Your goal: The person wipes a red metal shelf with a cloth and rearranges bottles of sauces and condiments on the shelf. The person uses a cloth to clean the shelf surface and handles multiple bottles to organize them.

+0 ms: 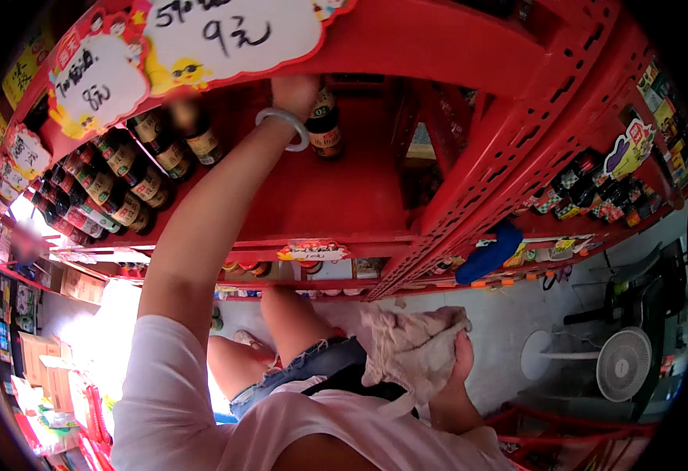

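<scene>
A dark sauce bottle [326, 133] with a tan label stands upright on the red shelf, apart from the other bottles. My left hand [295, 93] reaches in under the upper shelf beam and is closed at the bottle's upper part; its fingers are largely hidden. A pale bangle [285, 125] circles that wrist. Low on the right, in front of my body, my right hand [461, 365] grips a crumpled beige cloth [414, 349]. To the left on the same shelf, several similar dark bottles [128, 177] stand in rows.
Price cards [226, 35] hang on the upper shelf's front edge. A perforated red upright [509, 165] rises right of my left hand. Farther right are a blue cloth item [489, 253] and a white fan [624, 363]. Cardboard boxes [41, 357] stand at the lower left.
</scene>
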`<state>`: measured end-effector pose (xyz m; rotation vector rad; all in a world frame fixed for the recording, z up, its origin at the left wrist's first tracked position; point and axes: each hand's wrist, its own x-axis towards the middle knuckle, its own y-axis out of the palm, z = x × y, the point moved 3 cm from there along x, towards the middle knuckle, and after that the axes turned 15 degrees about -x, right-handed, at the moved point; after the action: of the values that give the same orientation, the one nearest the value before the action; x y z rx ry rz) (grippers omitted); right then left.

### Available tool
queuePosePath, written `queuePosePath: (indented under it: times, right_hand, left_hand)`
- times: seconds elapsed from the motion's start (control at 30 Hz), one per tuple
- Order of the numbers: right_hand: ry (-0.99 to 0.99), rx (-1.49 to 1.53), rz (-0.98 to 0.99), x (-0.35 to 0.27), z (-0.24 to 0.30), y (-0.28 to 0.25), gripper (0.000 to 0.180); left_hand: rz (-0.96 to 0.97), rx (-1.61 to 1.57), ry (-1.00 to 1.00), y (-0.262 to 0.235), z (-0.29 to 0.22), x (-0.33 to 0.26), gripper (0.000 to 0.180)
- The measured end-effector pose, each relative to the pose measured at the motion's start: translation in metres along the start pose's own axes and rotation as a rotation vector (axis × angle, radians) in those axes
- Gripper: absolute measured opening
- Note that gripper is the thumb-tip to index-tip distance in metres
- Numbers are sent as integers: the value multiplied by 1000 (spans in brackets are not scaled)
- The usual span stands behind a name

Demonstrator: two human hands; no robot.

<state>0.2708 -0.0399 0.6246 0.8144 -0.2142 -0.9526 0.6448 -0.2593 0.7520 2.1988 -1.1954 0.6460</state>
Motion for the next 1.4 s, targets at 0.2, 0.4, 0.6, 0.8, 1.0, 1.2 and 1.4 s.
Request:
queuePosePath:
  times: [0.2, 0.4, 0.6, 0.8, 1.0, 1.2, 1.4]
  right_hand:
    - [-119, -90, -119, 0, 17, -18, 51]
    - [-96, -116, -188, 16, 28, -19, 48]
    - [-55, -156, -179, 25, 30, -26, 47]
    - [-61, -72, -147, 37, 25, -33, 42]
    - [-1, -72, -118, 41, 14, -45, 47]
    - [9, 8, -113, 43, 20, -39, 42]
    - [19, 87, -142, 45, 18, -45, 38]
  left_hand:
    - [6, 239, -12, 23, 70, 38, 20]
    - [-17, 377, -119, 11, 106, 63, 26]
    - [35, 293, -371, -1, 114, 60, 31]
    - [208, 368, -355, 41, 100, -22, 40]
    - [367, 1051, 85, 27, 177, -7, 60]
    - [238, 1033, 119, 15, 215, 12, 66]
    - [212, 1090, 91, 0, 214, 24, 69]
